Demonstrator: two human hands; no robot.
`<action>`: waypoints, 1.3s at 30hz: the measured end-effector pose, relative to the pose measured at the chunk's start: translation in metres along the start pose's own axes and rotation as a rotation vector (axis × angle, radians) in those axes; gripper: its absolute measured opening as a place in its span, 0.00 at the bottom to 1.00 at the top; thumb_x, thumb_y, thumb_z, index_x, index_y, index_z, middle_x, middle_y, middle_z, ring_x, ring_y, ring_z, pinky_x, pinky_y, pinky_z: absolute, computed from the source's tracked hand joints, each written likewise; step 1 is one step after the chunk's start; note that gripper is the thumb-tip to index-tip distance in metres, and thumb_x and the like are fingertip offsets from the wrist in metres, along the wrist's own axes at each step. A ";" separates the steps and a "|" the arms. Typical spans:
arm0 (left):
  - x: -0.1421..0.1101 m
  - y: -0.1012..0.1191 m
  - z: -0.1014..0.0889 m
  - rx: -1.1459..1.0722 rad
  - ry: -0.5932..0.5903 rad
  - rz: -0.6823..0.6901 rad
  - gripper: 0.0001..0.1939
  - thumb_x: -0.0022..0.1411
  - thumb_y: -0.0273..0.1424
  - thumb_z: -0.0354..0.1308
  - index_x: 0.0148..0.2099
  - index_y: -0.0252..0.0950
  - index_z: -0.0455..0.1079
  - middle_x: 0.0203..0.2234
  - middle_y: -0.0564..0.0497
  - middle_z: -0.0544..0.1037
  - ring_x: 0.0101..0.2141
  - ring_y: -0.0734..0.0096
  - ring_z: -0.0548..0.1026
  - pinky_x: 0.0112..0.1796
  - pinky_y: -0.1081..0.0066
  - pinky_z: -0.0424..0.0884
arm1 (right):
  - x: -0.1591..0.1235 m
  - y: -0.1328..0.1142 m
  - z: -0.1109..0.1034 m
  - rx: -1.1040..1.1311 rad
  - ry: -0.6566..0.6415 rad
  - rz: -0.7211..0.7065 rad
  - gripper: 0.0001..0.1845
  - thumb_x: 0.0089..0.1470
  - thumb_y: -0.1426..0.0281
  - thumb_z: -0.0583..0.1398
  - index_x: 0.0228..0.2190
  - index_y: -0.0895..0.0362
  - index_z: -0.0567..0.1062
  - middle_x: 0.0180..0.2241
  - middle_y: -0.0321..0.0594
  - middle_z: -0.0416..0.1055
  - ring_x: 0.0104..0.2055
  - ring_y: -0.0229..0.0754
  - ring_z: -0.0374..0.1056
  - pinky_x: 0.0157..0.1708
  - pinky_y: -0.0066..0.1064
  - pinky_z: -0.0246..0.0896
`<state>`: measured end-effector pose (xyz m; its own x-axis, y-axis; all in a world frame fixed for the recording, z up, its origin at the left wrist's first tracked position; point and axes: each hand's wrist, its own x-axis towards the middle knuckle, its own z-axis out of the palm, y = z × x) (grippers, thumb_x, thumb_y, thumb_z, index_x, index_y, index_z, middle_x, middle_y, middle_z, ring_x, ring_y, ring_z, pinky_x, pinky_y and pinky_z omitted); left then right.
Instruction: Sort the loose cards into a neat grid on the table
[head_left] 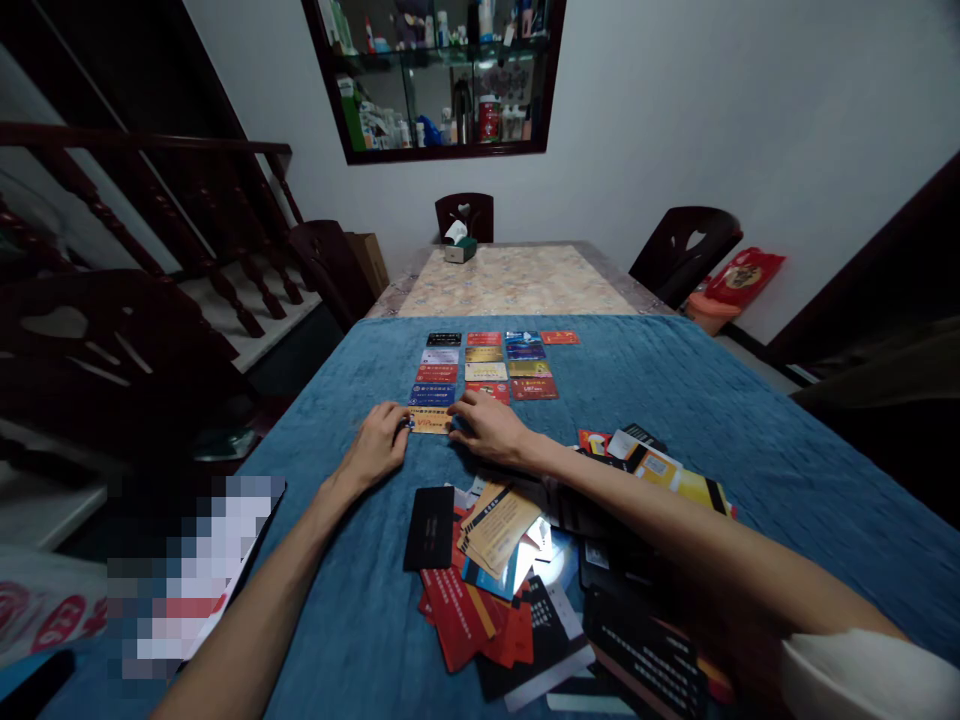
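A gold VIP card (430,421) lies flat on the blue cloth, at the near end of the leftmost column of laid-out cards. My left hand (380,437) has its curled fingers at the card's left edge, while my right hand (489,424) pinches the right edge. Directly beyond it lies a blue card (433,395), then a red card (437,373) and others up to a black card (444,339). Further columns include a cream card (486,371) and a dark red card (534,388). My right forearm passes over a loose heap of cards and partly hides it.
The heap holds a black card (430,528), red cards (459,615) and tan cards (499,522). A blurred-out screen (206,570) lies at left. The blue cloth (630,375) covers the near table; a tissue box (460,250) stands at the far end, with chairs around.
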<state>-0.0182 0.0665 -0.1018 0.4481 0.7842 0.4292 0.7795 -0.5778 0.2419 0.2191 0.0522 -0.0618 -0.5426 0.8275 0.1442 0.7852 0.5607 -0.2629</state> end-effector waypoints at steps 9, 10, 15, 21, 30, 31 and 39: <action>0.002 0.014 -0.012 0.067 0.058 -0.016 0.08 0.64 0.28 0.49 0.38 0.34 0.69 0.43 0.42 0.72 0.45 0.57 0.72 0.46 0.57 0.70 | -0.053 0.017 -0.027 0.022 0.046 -0.188 0.11 0.57 0.73 0.61 0.43 0.57 0.77 0.44 0.45 0.74 0.46 0.47 0.62 0.44 0.39 0.57; 0.003 0.019 -0.015 0.090 0.060 -0.002 0.08 0.64 0.27 0.49 0.37 0.34 0.69 0.42 0.42 0.73 0.45 0.57 0.72 0.45 0.57 0.70 | -0.060 0.017 -0.029 0.036 0.048 -0.210 0.10 0.57 0.73 0.61 0.43 0.57 0.77 0.43 0.44 0.74 0.45 0.47 0.62 0.44 0.39 0.57; 0.006 0.059 -0.029 0.140 -0.006 0.110 0.08 0.65 0.27 0.50 0.37 0.35 0.70 0.40 0.44 0.75 0.43 0.57 0.70 0.42 0.58 0.67 | -0.093 0.011 -0.036 0.111 0.025 -0.305 0.11 0.60 0.68 0.59 0.44 0.57 0.77 0.44 0.46 0.74 0.46 0.47 0.61 0.47 0.41 0.57; -0.003 0.121 -0.039 0.116 -0.237 0.257 0.08 0.64 0.30 0.53 0.37 0.34 0.72 0.37 0.44 0.75 0.44 0.57 0.68 0.45 0.56 0.65 | -0.117 0.004 -0.035 0.111 -0.091 -0.317 0.17 0.57 0.71 0.60 0.49 0.55 0.75 0.51 0.47 0.72 0.53 0.51 0.58 0.50 0.44 0.58; -0.027 0.161 -0.034 0.059 -0.332 0.307 0.10 0.62 0.36 0.56 0.38 0.34 0.71 0.35 0.43 0.75 0.40 0.57 0.68 0.41 0.56 0.64 | -0.128 0.002 -0.032 0.075 -0.112 -0.303 0.14 0.58 0.72 0.58 0.45 0.55 0.76 0.52 0.45 0.73 0.54 0.52 0.59 0.51 0.47 0.56; -0.030 0.161 -0.033 0.047 -0.340 0.296 0.11 0.61 0.37 0.57 0.39 0.34 0.71 0.36 0.43 0.75 0.40 0.56 0.68 0.42 0.56 0.64 | -0.128 0.002 -0.032 0.059 -0.105 -0.306 0.12 0.59 0.71 0.58 0.44 0.55 0.77 0.52 0.45 0.74 0.53 0.52 0.59 0.50 0.47 0.56; -0.039 0.160 -0.032 -0.040 -0.376 0.217 0.16 0.60 0.37 0.58 0.47 0.35 0.70 0.39 0.44 0.73 0.41 0.56 0.66 0.42 0.56 0.65 | -0.128 0.007 -0.034 0.011 -0.083 -0.387 0.10 0.62 0.69 0.57 0.35 0.55 0.79 0.41 0.45 0.78 0.49 0.49 0.62 0.45 0.39 0.55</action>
<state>0.0747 -0.0639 -0.0520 0.7338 0.6670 0.1288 0.6354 -0.7410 0.2174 0.3039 -0.0486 -0.0493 -0.8205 0.5497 0.1568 0.5149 0.8299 -0.2150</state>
